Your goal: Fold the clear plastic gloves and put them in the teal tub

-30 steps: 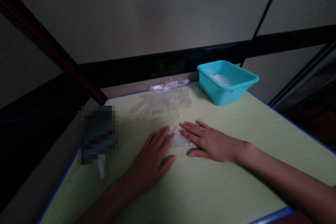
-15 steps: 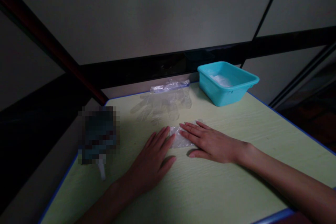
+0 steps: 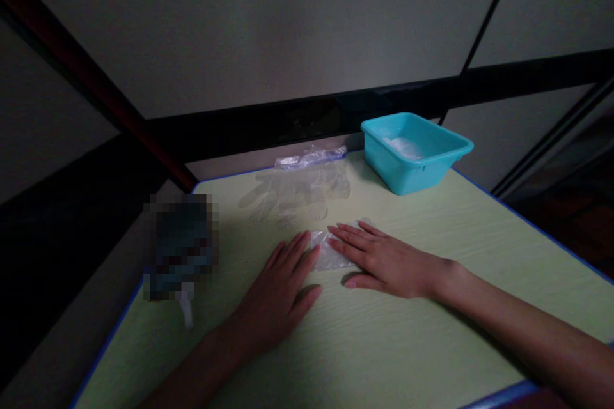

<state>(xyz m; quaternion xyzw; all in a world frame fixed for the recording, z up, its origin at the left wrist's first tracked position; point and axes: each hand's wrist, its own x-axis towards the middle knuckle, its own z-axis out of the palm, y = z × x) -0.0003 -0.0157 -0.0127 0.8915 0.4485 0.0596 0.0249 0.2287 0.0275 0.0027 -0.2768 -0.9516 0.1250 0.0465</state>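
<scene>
Clear plastic, flat on the table (image 3: 384,351) between both hands: a small folded sheet (image 3: 324,257), crinkled and shiny. Right hand (image 3: 388,262) lies palm down across its right part, left hand (image 3: 275,297) at its left edge; fingers extended, nothing clamped in either. Should be very light, limp, slippery, easy to crease or tear; best pinched at a corner or the near edge. Farther out: thin see-through gloves (image 3: 297,192) spread flat at the far side, bunched plastic (image 3: 311,156) behind them. Far right, a rigid turquoise tub (image 3: 416,176), smooth, rounded corners, something whitish (image 3: 405,147) inside. Left, a pixelated object (image 3: 180,243), material unclear. Tabletop pale, faintly grained, blue-edged.
</scene>
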